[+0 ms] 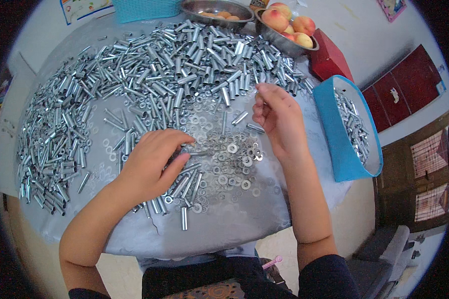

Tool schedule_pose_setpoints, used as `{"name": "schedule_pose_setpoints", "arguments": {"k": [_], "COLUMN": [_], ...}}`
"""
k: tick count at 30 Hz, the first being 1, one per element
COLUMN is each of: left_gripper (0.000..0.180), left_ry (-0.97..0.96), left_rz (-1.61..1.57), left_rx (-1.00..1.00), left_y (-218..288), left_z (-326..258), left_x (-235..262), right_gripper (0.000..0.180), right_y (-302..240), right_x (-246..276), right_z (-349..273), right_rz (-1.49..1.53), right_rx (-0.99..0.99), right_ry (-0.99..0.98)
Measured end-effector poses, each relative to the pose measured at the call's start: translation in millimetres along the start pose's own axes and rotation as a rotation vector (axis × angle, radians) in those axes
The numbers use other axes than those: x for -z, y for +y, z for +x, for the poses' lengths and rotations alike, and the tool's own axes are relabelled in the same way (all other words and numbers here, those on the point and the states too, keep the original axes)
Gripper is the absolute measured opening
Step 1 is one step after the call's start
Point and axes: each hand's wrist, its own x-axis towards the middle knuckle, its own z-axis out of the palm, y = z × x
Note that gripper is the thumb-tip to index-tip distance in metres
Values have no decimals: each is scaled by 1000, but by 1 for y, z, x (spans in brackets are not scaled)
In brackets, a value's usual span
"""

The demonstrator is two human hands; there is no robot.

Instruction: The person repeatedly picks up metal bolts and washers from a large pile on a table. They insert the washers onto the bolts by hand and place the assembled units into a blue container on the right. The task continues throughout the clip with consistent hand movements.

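My left hand (152, 162) is low over the near part of the pile, with thumb and forefinger apart; its other fingers are hidden. Right by its thumb tip is a slim metal rod (200, 153); whether the hand touches it I cannot tell. Raised over the right part of the table, my right hand (282, 122) has its fingertips pinched together, and whatever is in them is too small to name. Flat washers (232, 148) lie scattered between the hands. Silvery metal tubes (184, 218) and rods lie under and around my left hand.
Metal tubes, rods and nuts are heaped across the back and left of the cloth-covered table (224, 224). A blue bin (334, 144) holding metal parts stands at right. Behind are a bowl of peaches (304, 42), a bowl of eggs (187, 10), a blue basket (147, 10) and a red box (329, 55).
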Motion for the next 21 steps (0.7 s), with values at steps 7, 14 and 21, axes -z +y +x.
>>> {"name": "schedule_pose_setpoints", "arguments": {"k": [7, 14, 21], "left_gripper": [40, 46, 44], "left_ry": [36, -86, -92], "left_rz": [180, 250, 246], "left_rx": [-84, -71, -49], "left_y": [-12, -19, -29], "left_z": [2, 3, 3], "left_x": [8, 19, 25], "right_gripper": [31, 30, 23], "right_y": [27, 25, 23], "right_x": [-18, -22, -20], "right_z": [-18, -26, -24], "right_rz": [-1156, -1169, -1223], "right_rx": [723, 603, 609], "right_ry": [-577, -785, -726]}}
